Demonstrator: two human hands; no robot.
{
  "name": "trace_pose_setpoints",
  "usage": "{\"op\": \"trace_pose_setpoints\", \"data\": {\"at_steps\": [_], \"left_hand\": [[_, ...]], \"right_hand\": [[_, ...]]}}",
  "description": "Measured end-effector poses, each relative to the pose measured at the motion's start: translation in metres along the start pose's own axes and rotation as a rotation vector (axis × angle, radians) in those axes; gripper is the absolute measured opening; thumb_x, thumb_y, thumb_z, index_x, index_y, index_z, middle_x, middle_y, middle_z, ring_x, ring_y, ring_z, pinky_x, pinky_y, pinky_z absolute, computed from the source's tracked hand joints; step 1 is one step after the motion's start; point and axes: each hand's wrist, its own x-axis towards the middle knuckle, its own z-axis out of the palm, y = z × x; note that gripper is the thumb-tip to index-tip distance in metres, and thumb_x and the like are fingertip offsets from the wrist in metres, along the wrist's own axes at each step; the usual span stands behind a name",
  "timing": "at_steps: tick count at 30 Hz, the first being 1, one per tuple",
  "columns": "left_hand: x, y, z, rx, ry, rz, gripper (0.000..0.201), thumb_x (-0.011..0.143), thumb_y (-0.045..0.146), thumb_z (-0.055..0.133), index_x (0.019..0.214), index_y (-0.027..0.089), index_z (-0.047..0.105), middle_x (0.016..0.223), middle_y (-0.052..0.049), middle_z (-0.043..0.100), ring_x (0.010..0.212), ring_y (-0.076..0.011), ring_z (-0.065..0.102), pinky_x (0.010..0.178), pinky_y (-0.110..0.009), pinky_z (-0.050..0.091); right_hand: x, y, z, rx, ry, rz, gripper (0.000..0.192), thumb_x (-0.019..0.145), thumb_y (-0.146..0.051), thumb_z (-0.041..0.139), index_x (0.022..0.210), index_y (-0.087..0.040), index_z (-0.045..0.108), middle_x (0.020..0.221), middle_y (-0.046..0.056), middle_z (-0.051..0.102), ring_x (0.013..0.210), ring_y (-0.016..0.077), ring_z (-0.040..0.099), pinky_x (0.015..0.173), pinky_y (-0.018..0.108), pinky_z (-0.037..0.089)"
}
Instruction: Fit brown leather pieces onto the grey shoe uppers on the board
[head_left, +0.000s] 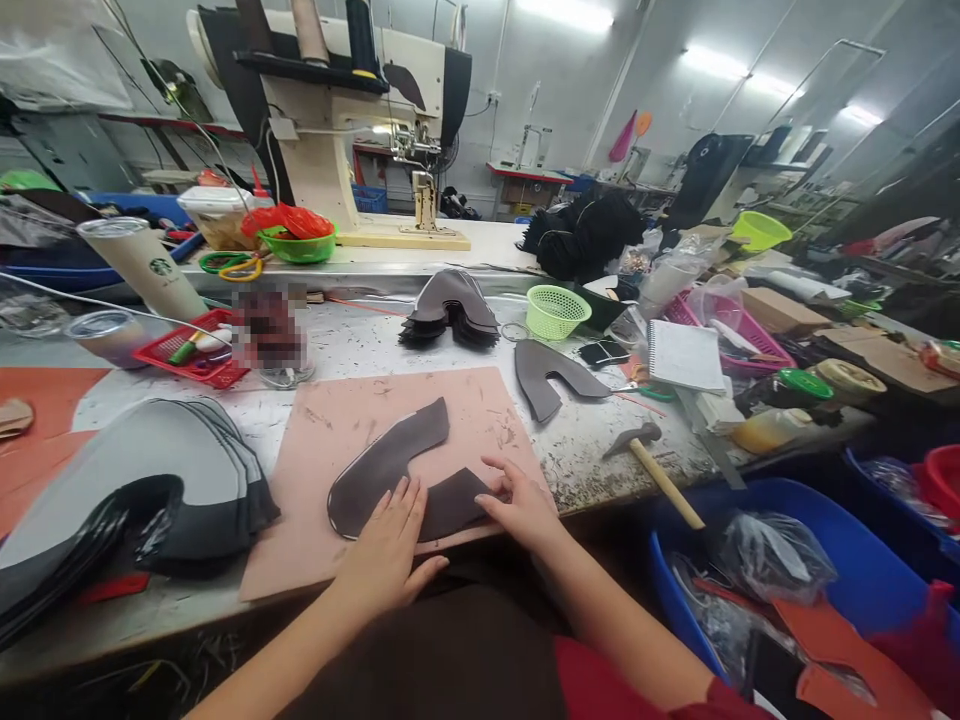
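Note:
A dark grey, U-shaped flat piece (375, 465) lies on a pinkish board (315, 420) at the table's front edge. A shiny line runs along its curved left rim. My left hand (386, 540) rests flat on its lower middle, fingers stretched out and thumb apart. At its right end, my right hand (521, 505) holds the corner with thumb and bent fingers. To the left lies a fanned stack of larger light grey and black curved pieces (202, 450). Beyond the board are another stack of U-shaped pieces (450, 305) and a single U-shaped piece (547, 375).
A hammer (652, 465) lies right of the board, its handle over the table edge. Behind stands a sewing machine (322, 120). Around are a green basket (556, 312), red tray (187, 350), tumbler (142, 270) and notebook (684, 355). Below right is a blue bin (787, 500).

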Motion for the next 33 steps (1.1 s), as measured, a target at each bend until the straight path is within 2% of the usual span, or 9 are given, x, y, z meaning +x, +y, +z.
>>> {"op": "trace_pose_setpoints", "data": {"at_steps": [9, 13, 16, 18, 21, 24, 26, 29, 33], "left_hand": [[0.007, 0.002, -0.006, 0.053, -0.094, 0.028, 0.068, 0.077, 0.064, 0.027, 0.130, 0.021, 0.032, 0.135, -0.007, 0.034, 0.125, -0.0289, 0.026, 0.100, -0.044, 0.023], [0.010, 0.002, -0.010, 0.049, -0.153, 0.036, 0.066, 0.076, 0.066, 0.027, 0.129, 0.027, 0.033, 0.134, -0.003, 0.036, 0.124, -0.0317, 0.028, 0.098, -0.047, 0.021], [0.013, 0.003, -0.012, 0.051, -0.187, 0.034, 0.065, 0.075, 0.067, 0.028, 0.129, 0.030, 0.033, 0.134, -0.002, 0.036, 0.123, -0.0328, 0.029, 0.097, -0.048, 0.021], [0.013, 0.003, -0.013, 0.051, -0.194, 0.033, 0.065, 0.074, 0.068, 0.029, 0.128, 0.031, 0.034, 0.134, -0.002, 0.037, 0.123, -0.0330, 0.029, 0.097, -0.048, 0.021], [0.011, 0.002, -0.009, 0.055, -0.173, 0.039, 0.066, 0.073, 0.067, 0.034, 0.128, 0.031, 0.034, 0.133, -0.002, 0.038, 0.123, -0.0327, 0.028, 0.099, -0.048, 0.018], [0.007, -0.003, -0.001, 0.065, -0.123, 0.066, 0.056, 0.074, 0.059, 0.042, 0.123, 0.030, 0.043, 0.127, -0.003, 0.047, 0.121, -0.0300, 0.033, 0.101, -0.045, 0.017], [0.005, -0.007, 0.004, 0.072, -0.083, 0.087, 0.046, 0.077, 0.050, 0.043, 0.118, 0.030, 0.049, 0.123, -0.002, 0.051, 0.118, -0.0268, 0.038, 0.101, -0.042, 0.018], [0.005, -0.012, 0.006, 0.075, -0.046, 0.120, 0.053, 0.078, 0.054, 0.039, 0.122, 0.025, 0.045, 0.125, -0.005, 0.049, 0.119, -0.0260, 0.038, 0.100, -0.040, 0.023], [0.000, -0.019, -0.002, 0.050, -0.069, 0.100, 0.065, 0.078, 0.062, 0.031, 0.130, 0.022, 0.033, 0.133, -0.009, 0.038, 0.123, -0.0264, 0.032, 0.097, -0.041, 0.030]], "right_hand": [[0.000, 0.004, -0.003, -0.138, 0.126, 0.006, 0.040, 0.064, -0.021, 0.060, 0.104, -0.019, 0.053, 0.061, -0.005, 0.055, 0.057, 0.0113, 0.054, 0.062, 0.025, 0.044], [0.002, 0.003, -0.003, -0.181, 0.115, 0.026, 0.031, 0.065, -0.022, 0.060, 0.096, -0.020, 0.053, 0.059, -0.006, 0.055, 0.056, 0.0113, 0.054, 0.060, 0.024, 0.043], [0.004, 0.001, -0.009, -0.340, 0.098, -0.009, 0.025, 0.067, -0.023, 0.059, 0.092, -0.021, 0.053, 0.062, -0.004, 0.057, 0.060, 0.0138, 0.056, 0.061, 0.026, 0.044], [0.003, -0.002, -0.011, -0.480, 0.153, -0.057, 0.020, 0.069, -0.023, 0.057, 0.089, -0.020, 0.055, 0.071, 0.000, 0.060, 0.070, 0.0168, 0.057, 0.065, 0.029, 0.044], [-0.002, -0.010, 0.001, -0.571, 0.206, -0.271, 0.021, 0.078, -0.018, 0.045, 0.096, -0.018, 0.056, 0.091, 0.007, 0.062, 0.088, 0.0171, 0.056, 0.079, 0.030, 0.043], [-0.006, -0.020, 0.031, -0.627, -0.040, -0.686, 0.037, 0.085, -0.026, 0.035, 0.119, -0.014, 0.045, 0.120, 0.010, 0.053, 0.114, 0.0154, 0.042, 0.098, 0.030, 0.031], [-0.007, -0.023, 0.048, -0.706, -0.191, -0.823, 0.053, 0.086, -0.040, 0.032, 0.130, -0.010, 0.032, 0.134, 0.011, 0.038, 0.126, 0.0174, 0.026, 0.104, 0.034, 0.021], [-0.004, -0.019, 0.054, -0.788, -0.215, -0.727, 0.068, 0.084, -0.053, 0.027, 0.135, -0.008, 0.020, 0.140, 0.013, 0.024, 0.130, 0.0195, 0.015, 0.106, 0.035, 0.018], [-0.002, -0.001, 0.037, -0.831, -0.171, -0.568, 0.069, 0.083, -0.057, 0.027, 0.136, -0.014, 0.020, 0.141, 0.012, 0.020, 0.130, 0.0218, 0.016, 0.105, 0.038, 0.020]]}}
